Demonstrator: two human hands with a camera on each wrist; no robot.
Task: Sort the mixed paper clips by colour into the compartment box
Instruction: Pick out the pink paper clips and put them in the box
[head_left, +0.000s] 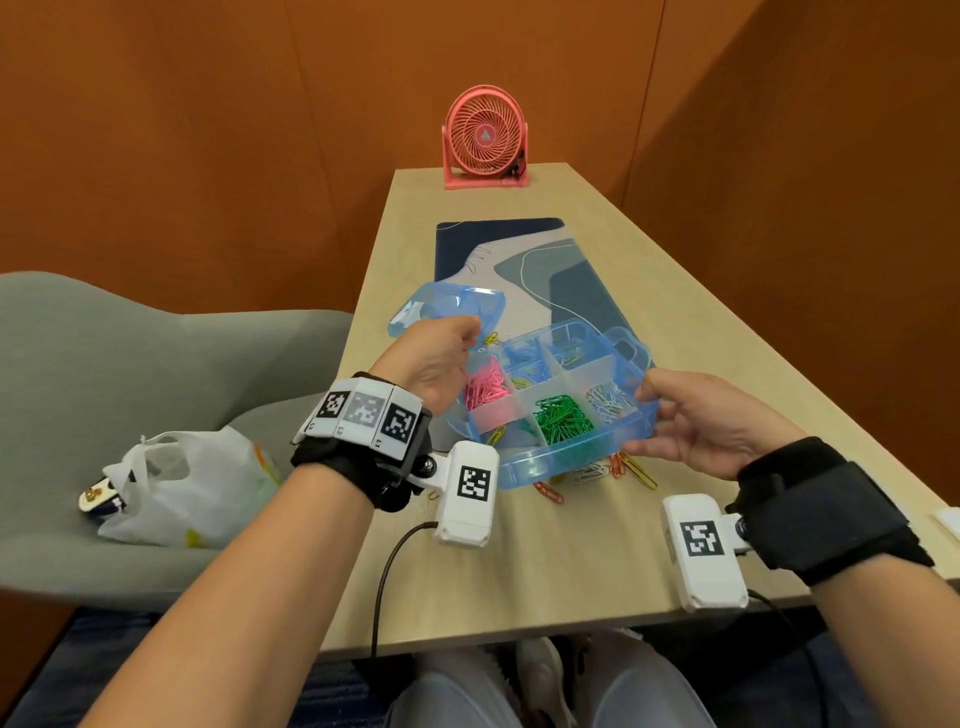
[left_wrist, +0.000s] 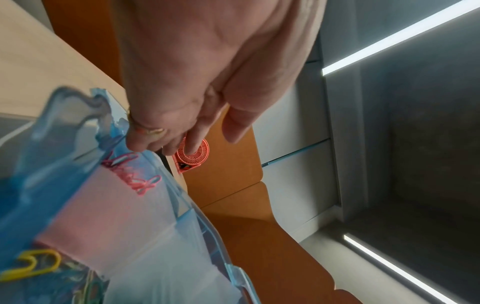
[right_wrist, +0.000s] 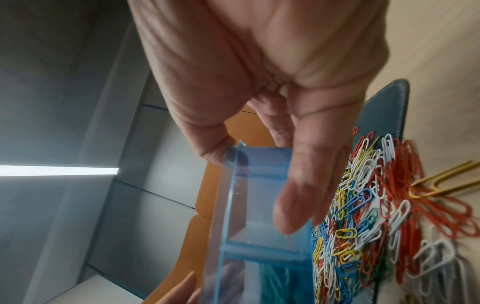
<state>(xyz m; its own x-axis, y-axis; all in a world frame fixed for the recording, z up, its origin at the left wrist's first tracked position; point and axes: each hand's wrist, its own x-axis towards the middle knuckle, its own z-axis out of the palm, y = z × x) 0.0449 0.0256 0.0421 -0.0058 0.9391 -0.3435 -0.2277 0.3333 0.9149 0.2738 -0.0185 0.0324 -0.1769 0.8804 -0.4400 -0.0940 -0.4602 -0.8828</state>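
- Loose mixed paper clips (head_left: 613, 470) lie on the table (head_left: 545, 566) just beneath the box
- Right hand (head_left: 711, 421) and left hand (head_left: 434, 364) each pinch a side of the blue compartment box (head_left: 566, 467), held tilted above the table
- Pink, green and white clips fill separate compartments
- Detached lid (head_left: 447, 306), then pink fan (head_left: 485, 137) beyond

head: high, downward | wrists: close (upward-tilted) | shared: compartment box (head_left: 571, 457)
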